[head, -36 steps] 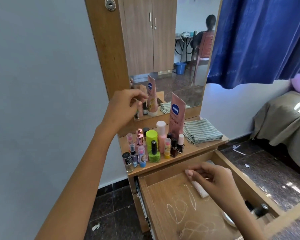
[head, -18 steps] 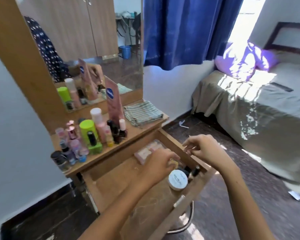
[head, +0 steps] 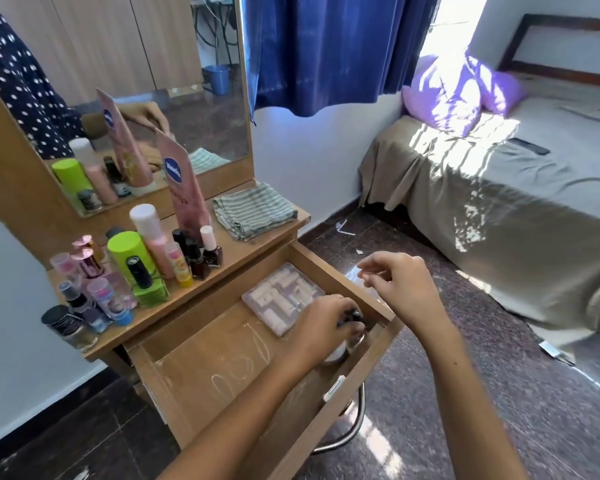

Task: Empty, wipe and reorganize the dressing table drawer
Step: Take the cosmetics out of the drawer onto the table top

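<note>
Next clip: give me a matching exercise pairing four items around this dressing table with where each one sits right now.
Items:
1. striped cloth
2. clear case
3. lime-green can
4. small black-capped bottle

Places:
A. gripped by the left hand
B. flat on the drawer floor, back corner
C. folded on the tabletop's right end
D. upright among the bottles on the tabletop

Pairs: 1-C, 2-B, 3-D, 4-A

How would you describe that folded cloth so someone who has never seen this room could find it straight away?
Start at the wooden dressing table with the tall mirror, and look along its top, above the open drawer. The folded cloth lies at the far end nearest the blue curtain. It is the only soft, flat thing there, green and white striped, while everything beside it is an upright bottle or tube.
</note>
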A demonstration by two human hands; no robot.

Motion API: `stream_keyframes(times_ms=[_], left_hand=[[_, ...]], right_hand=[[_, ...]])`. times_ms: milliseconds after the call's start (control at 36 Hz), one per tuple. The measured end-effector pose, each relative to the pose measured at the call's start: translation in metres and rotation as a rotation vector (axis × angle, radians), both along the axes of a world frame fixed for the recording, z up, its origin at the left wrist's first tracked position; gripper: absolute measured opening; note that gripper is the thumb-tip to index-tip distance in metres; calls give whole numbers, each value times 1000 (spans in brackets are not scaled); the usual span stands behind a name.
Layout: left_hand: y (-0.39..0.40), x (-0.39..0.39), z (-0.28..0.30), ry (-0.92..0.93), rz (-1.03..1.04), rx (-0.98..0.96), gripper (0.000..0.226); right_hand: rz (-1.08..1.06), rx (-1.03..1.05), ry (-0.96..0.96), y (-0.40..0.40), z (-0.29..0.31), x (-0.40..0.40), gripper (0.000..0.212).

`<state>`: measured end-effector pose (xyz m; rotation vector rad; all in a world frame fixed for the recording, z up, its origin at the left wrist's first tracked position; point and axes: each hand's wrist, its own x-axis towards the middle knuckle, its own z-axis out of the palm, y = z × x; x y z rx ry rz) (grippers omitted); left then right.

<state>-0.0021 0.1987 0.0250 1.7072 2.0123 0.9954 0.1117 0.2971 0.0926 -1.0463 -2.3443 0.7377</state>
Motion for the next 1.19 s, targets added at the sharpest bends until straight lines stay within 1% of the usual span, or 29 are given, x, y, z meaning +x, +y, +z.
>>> stream_keyframes(times_ms=[56,139,194,278,361,417,472,500,528,556,583,611,639,694,722,806,889,917,972,1083,1139,1194], left_hand=[[-19,-10,12,-4,98,46,13],[-52,-25,37,-94,221,165,10],[-70,-33,54,-116,276,207,9],[-90,-45,68,-85,364,251,8],[-102,-55,71,-50,417,270,10],[-107,-58,72,-48,439,258,18],[-110,-58,72,-35,455,253,34],[-111,-58,72,-29,459,253,38],[-112,-57,72,-24,461,251,36],[-112,-57,71,-18,464,248,29],[-113,-56,70,-11,465,244,23],[-113,-56,70,-4,463,242,20],[-114,-55,69,0,463,241,18],[-116,-53,70,-4,464,246,18],[-117,-53,71,-15,467,251,18],[-125,-53,77,-24,480,270,20],[-134,-56,84,-15,494,290,21],[-137,-57,86,-19,500,297,23],[-142,-59,90,-13,522,311,25],[-151,-60,93,-14,550,313,20],[-155,-60,94,-11,563,304,20],[-159,-59,95,-8,572,300,20]], right_hand=[[1,4,8,-1,-1,-3,15],[62,-3,-56,-5,-4,-12,14],[138,-9,-177,-9,-6,-21,14],[277,27,-439,-16,-11,-40,16],[304,164,-613,-21,-26,-57,22],[289,251,-671,-26,-32,-65,21],[282,315,-738,-31,-35,-70,10],[286,322,-764,-35,-35,-72,12],[277,311,-755,-37,-38,-74,25],[268,299,-766,-39,-40,-76,34],[257,272,-753,-41,-41,-78,32],[236,256,-763,-42,-44,-80,21],[226,228,-772,-45,-45,-81,4],[186,192,-792,-48,-50,-84,25],[176,189,-789,-49,-51,-85,29],[163,239,-812,-53,-48,-87,27],[165,246,-848,-56,-49,-88,34],[165,238,-864,-58,-50,-88,33],[194,251,-890,-63,-49,-90,30],[268,316,-939,-72,-43,-91,29],[312,353,-927,-78,-43,-92,28],[353,359,-876,-83,-45,-93,26]])
